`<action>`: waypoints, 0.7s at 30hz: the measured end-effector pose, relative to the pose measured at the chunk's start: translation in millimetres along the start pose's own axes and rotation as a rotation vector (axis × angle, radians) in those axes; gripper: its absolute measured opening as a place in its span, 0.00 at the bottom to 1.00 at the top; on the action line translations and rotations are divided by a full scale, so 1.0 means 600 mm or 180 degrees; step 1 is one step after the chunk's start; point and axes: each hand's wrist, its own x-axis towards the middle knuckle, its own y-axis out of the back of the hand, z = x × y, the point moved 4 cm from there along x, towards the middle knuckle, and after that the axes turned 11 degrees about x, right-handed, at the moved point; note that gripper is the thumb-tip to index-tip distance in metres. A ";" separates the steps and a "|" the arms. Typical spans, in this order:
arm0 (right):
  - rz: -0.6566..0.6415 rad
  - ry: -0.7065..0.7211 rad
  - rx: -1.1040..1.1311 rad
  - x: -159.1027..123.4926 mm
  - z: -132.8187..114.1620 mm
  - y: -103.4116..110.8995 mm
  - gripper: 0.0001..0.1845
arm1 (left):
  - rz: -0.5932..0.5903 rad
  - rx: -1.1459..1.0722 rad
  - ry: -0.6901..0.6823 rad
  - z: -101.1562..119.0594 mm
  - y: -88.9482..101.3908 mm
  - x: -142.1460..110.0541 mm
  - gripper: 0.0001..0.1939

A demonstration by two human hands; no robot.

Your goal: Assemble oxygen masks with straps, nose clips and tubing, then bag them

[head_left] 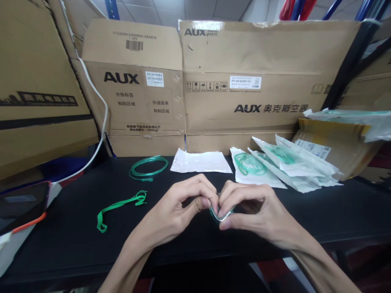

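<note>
My left hand (186, 201) and my right hand (250, 207) meet above the front of the black table (76, 240), fingers curled and pinched together on one small clear-green plastic piece (221, 214). Most of that piece is hidden by my fingertips. A coil of green tubing (148, 167) lies at the back left of the table. Nearer to me on the left lies a green elastic strap (119, 207).
A flat white empty pouch (200, 162) lies behind my hands. Several sealed pouches with green tubing (275, 165) are stacked at the right, beside a yellow-edged carton (332, 146). Big cardboard boxes (244, 81) wall the back. A phone (21, 203) sits at the left edge.
</note>
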 end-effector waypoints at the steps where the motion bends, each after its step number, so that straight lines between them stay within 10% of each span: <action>1: -0.0005 -0.0002 0.0008 0.000 0.000 0.000 0.13 | -0.0014 0.0007 0.0002 -0.001 -0.001 0.000 0.13; 21: 0.0054 -0.0066 -0.0064 0.001 0.002 0.005 0.08 | -0.0199 -0.0248 0.0264 -0.007 0.002 -0.005 0.04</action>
